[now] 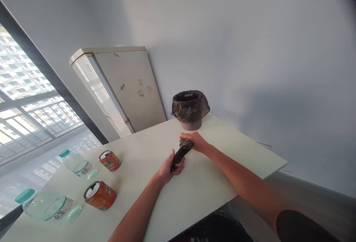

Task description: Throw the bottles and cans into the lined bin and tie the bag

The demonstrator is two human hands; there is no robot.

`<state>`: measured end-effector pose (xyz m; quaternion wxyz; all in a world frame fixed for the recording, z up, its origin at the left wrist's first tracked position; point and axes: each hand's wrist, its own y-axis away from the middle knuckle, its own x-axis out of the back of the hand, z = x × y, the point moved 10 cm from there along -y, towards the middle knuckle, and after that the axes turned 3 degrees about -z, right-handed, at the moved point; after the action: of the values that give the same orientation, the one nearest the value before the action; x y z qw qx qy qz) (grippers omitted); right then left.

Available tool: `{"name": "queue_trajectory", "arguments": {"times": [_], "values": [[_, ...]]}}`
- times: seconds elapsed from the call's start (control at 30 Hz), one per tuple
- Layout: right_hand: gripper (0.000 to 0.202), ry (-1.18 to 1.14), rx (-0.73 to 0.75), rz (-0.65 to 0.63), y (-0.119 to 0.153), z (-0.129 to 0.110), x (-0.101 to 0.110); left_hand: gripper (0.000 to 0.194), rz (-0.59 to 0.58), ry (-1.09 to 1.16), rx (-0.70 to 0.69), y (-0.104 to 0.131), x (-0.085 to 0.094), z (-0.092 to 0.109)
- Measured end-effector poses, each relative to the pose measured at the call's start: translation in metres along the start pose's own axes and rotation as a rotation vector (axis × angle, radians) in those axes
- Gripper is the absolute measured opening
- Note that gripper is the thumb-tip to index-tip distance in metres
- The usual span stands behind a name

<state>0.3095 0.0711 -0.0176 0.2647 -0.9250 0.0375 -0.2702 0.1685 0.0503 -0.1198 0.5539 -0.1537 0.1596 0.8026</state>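
Note:
A black plastic bag, bunched into a narrow strip, stretches between my two hands above the white table. My left hand is closed round its lower end, thumb upward. At the upper end, my right hand grips the bag with curled fingers. Just beyond my right hand stands a small trash bin, lined with another black bag folded over its rim. The inside of the bin is mostly dark.
On the left of the white table stand two orange cans and two clear bottles with teal caps. A fridge stands behind the table's far edge, near a window. A wall rises behind the bin.

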Motion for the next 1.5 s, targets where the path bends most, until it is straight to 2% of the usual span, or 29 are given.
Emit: {"name": "queue_trajectory", "arguments": {"times": [0.07, 0.17, 0.27, 0.33, 0.4, 0.47, 0.5, 0.6, 0.67, 0.7, 0.77, 0.87, 0.97, 1.03, 1.17, 1.27, 1.4, 1.5], "values": [[0.013, 0.144, 0.032, -0.106, 0.002, -0.008, -0.016, 0.082, -0.017, 0.019, -0.015, 0.001, -0.004, 0.004], [0.014, 0.573, 0.054, -0.256, 0.002, -0.01, -0.036, 0.095, -0.022, -0.003, -0.024, 0.001, -0.005, 0.007], [0.018, 0.807, 0.079, -0.319, 0.002, -0.011, -0.047, 0.103, -0.026, -0.028, -0.023, 0.002, -0.004, 0.007], [0.019, 0.849, 0.122, -0.343, 0.003, -0.013, -0.054, 0.096, -0.021, -0.039, -0.017, 0.004, -0.004, 0.006], [0.016, 0.85, 0.152, -0.353, 0.005, -0.013, -0.06, 0.068, 0.037, -0.059, -0.015, 0.005, 0.0, 0.006], [0.018, 0.794, 0.183, -0.307, 0.005, -0.014, -0.059, 0.035, 0.125, -0.095, -0.007, 0.007, 0.007, 0.005], [0.021, 0.742, 0.209, -0.245, 0.004, -0.017, -0.054, 0.027, 0.166, -0.11, -0.004, 0.008, 0.01, 0.005], [0.026, 0.56, 0.267, 0.091, 0.0, -0.023, -0.018, 0.021, 0.23, -0.131, -0.018, 0.008, 0.015, 0.005], [0.025, 0.447, 0.237, 0.319, 0.001, -0.017, 0.011, 0.024, 0.216, -0.118, -0.045, 0.005, 0.015, 0.006], [0.024, 0.392, 0.206, 0.396, 0.002, -0.011, 0.023, 0.025, 0.196, -0.111, -0.05, 0.004, 0.013, 0.006], [0.022, 0.274, 0.144, 0.459, 0.001, 0.005, 0.036, 0.023, 0.173, -0.094, -0.048, 0.002, 0.012, 0.006], [0.019, 0.105, 0.034, 0.432, -0.004, 0.032, 0.037, 0.021, 0.167, -0.024, -0.024, 0.002, 0.014, 0.005], [0.021, -0.057, -0.073, 0.42, -0.007, 0.053, 0.031, 0.04, 0.096, 0.069, 0.021, 0.002, 0.01, 0.003], [0.026, -0.153, -0.114, 0.407, -0.009, 0.062, 0.025, 0.049, 0.055, 0.019, 0.032, 0.002, 0.007, 0.003], [0.034, -0.278, -0.149, 0.269, -0.015, 0.065, 0.008, 0.053, 0.055, -0.144, -0.019, 0.001, 0.005, 0.004], [0.032, -0.351, -0.178, 0.177, -0.015, 0.065, -0.002, 0.053, 0.084, -0.153, -0.039, 0.001, 0.007, 0.003], [0.029, -0.425, -0.202, 0.116, -0.015, 0.064, -0.007, 0.051, 0.103, -0.112, -0.005, 0.0, 0.011, -0.002], [0.058, -0.587, -0.234, 0.079, -0.015, 0.063, -0.009, 0.054, 0.129, -0.058, -0.04, 0.0, 0.015, 0.002]]}}
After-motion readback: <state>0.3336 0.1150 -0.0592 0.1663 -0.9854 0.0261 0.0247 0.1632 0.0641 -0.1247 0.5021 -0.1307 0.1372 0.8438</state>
